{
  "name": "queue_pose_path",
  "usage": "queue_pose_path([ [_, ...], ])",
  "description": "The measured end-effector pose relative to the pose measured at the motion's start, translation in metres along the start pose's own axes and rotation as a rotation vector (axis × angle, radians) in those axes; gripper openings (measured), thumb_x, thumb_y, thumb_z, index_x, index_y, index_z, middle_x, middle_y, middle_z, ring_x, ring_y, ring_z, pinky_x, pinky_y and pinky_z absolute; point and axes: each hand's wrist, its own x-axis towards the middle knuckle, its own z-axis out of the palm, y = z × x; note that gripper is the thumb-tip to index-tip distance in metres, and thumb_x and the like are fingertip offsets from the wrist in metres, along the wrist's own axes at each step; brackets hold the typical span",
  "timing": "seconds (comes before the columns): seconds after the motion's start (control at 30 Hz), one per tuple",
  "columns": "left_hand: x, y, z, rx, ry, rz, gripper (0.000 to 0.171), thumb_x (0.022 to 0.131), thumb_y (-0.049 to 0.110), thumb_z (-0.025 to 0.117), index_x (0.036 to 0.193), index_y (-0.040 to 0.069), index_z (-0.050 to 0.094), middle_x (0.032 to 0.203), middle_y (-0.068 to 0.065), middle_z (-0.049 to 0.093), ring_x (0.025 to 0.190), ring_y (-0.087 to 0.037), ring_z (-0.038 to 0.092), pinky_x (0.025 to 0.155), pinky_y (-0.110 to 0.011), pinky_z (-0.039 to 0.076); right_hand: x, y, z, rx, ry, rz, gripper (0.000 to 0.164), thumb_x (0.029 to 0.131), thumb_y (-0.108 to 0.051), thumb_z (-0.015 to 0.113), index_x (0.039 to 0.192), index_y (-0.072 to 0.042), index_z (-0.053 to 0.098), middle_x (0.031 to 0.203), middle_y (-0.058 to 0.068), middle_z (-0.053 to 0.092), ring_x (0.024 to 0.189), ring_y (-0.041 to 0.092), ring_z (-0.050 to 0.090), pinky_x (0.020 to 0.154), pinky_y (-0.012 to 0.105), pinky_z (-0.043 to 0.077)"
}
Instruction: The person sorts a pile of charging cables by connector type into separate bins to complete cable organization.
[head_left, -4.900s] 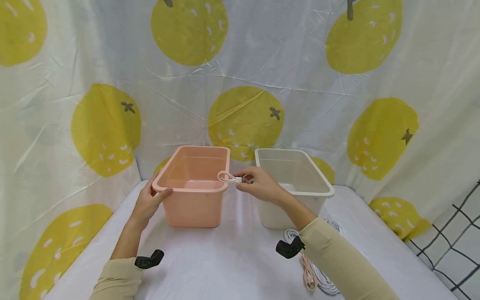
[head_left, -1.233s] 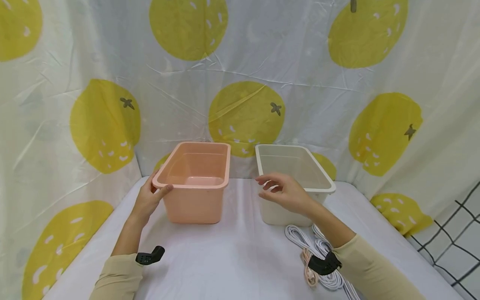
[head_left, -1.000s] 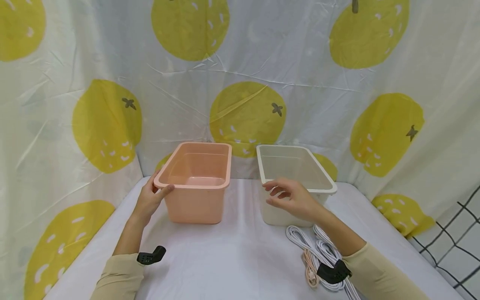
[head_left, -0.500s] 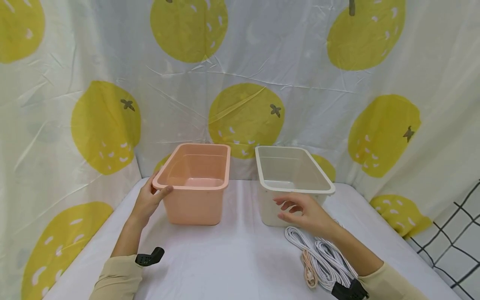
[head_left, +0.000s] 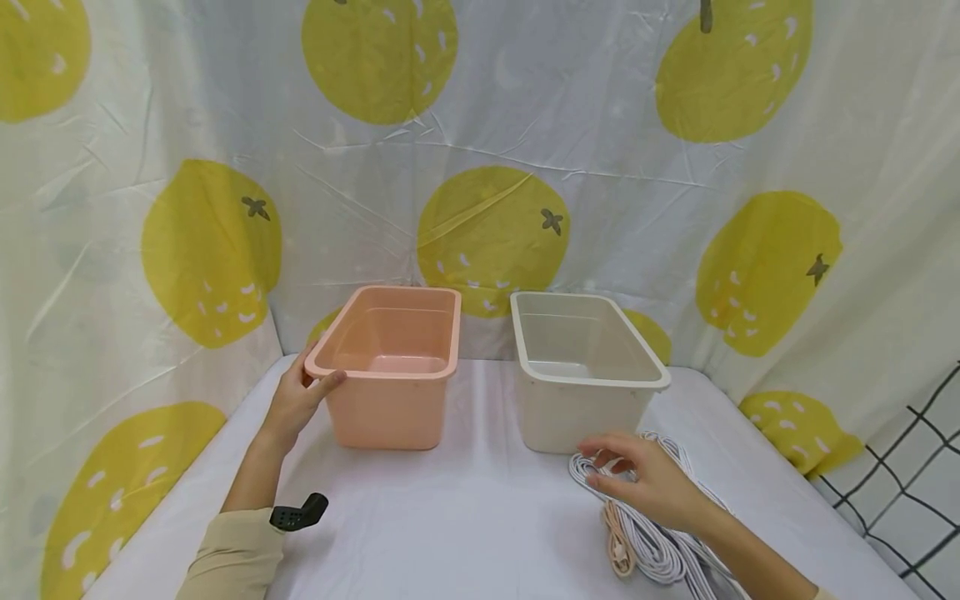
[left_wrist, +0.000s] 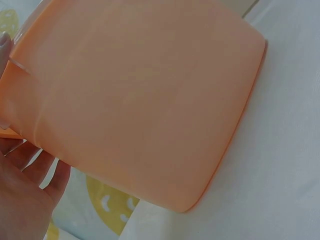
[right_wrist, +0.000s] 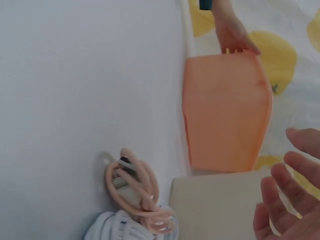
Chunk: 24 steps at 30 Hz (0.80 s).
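My left hand (head_left: 291,407) grips the near left corner of a peach plastic bin (head_left: 386,415), thumb over the front rim and fingers along the side. In the left wrist view the bin's outer wall (left_wrist: 150,100) fills most of the picture. My right hand (head_left: 652,482) hovers over bundled white cables (head_left: 656,557), fingers loosely bent and apart, holding nothing. Beside them lies a small coiled peach cable (head_left: 618,542); the right wrist view shows a connector within its loops (right_wrist: 145,182).
A cream bin (head_left: 573,417) stands right of the peach one, just behind the cables. White cloth (head_left: 450,525) covers the table. A lemon-print curtain (head_left: 352,208) hangs behind, and a black wire grid (head_left: 892,500) stands at the right edge.
About five seconds ago my right hand held a looped cable at the peach bin's rim. Since then it has emptied and moved right and down to the cables. The left hand stays put.
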Motion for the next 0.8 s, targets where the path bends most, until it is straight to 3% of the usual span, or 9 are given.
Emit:
queue_pose_path([
  [0.27, 0.002, 0.002, -0.001, 0.017, 0.005, 0.001, 0.090, 0.100, 0.026, 0.072, 0.166, 0.006, 0.013, 0.167, -0.018, 0.024, 0.152, -0.035, 0.023, 0.119, -0.056, 0.027, -0.024, 0.015, 0.009, -0.023, -0.001, 0.063, 0.033, 0.093, -0.020, 0.079, 0.122, -0.006, 0.072, 0.108, 0.004, 0.071, 0.092, 0.016, 0.067, 0.073, 0.031, 0.057],
  [0.47, 0.003, 0.003, -0.001, 0.014, -0.001, 0.005, 0.090, 0.101, 0.026, 0.072, 0.166, 0.006, 0.012, 0.167, -0.019, 0.023, 0.152, -0.035, 0.023, 0.119, -0.056, 0.027, -0.039, 0.027, 0.019, -0.087, 0.007, 0.092, 0.037, 0.091, -0.023, 0.082, 0.122, -0.006, 0.072, 0.107, 0.000, 0.072, 0.089, 0.010, 0.065, 0.070, 0.029, 0.054],
  [0.6, 0.001, 0.003, 0.000, -0.001, -0.007, -0.007, 0.090, 0.101, 0.025, 0.071, 0.166, 0.008, 0.012, 0.167, -0.017, 0.022, 0.152, -0.034, 0.022, 0.119, -0.056, 0.027, -0.045, 0.034, 0.026, -0.140, -0.007, 0.105, 0.046, 0.083, -0.029, 0.089, 0.117, -0.004, 0.072, 0.093, -0.006, 0.065, 0.079, 0.005, 0.057, 0.063, 0.026, 0.051],
  [0.7, -0.001, 0.002, 0.000, -0.011, -0.005, -0.010, 0.090, 0.101, 0.024, 0.071, 0.166, 0.007, 0.012, 0.167, -0.019, 0.023, 0.152, -0.035, 0.023, 0.119, -0.057, 0.027, -0.048, 0.037, 0.031, -0.211, -0.053, 0.149, 0.057, 0.073, -0.038, 0.095, 0.113, -0.004, 0.072, 0.085, -0.011, 0.054, 0.074, 0.002, 0.049, 0.060, 0.025, 0.047],
  [0.8, 0.000, 0.001, 0.001, -0.016, -0.006, 0.001, 0.090, 0.101, 0.024, 0.071, 0.166, 0.006, 0.012, 0.167, -0.020, 0.023, 0.152, -0.037, 0.023, 0.119, -0.058, 0.026, -0.050, 0.037, 0.033, -0.275, -0.092, 0.205, 0.067, 0.065, -0.041, 0.098, 0.113, -0.003, 0.071, 0.084, -0.013, 0.052, 0.074, 0.000, 0.047, 0.062, 0.026, 0.046],
])
